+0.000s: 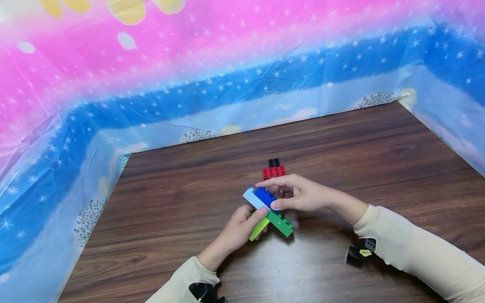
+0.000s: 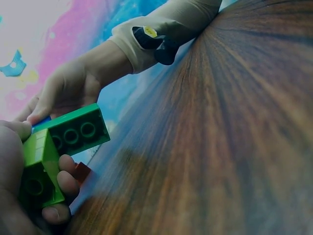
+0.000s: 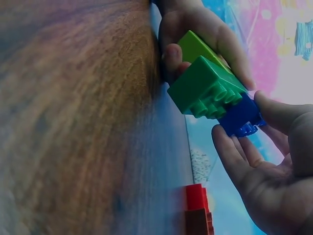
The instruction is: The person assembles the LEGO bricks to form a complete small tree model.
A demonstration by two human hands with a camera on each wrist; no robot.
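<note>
Several building bricks are joined in one piece between the two hands. My left hand (image 1: 238, 227) grips the lime green brick (image 1: 259, 230) at the lower end, its thumb pressing near where the pieces meet. At the upper side, my right hand (image 1: 303, 193) pinches the dark blue brick (image 1: 264, 196) between thumb and fingers. A light blue brick (image 1: 254, 198) lies alongside the dark blue one. The green brick (image 2: 80, 128) juts out at an angle from the lime one, hollow underside showing in the left wrist view. Its studs face the right wrist camera.
Beyond the hands, a red brick (image 1: 273, 171) and a black brick (image 1: 273, 162) stand close together on the dark wooden table (image 1: 170, 198). A printed pink and blue cloth (image 1: 227, 84) hangs round the table's back and sides.
</note>
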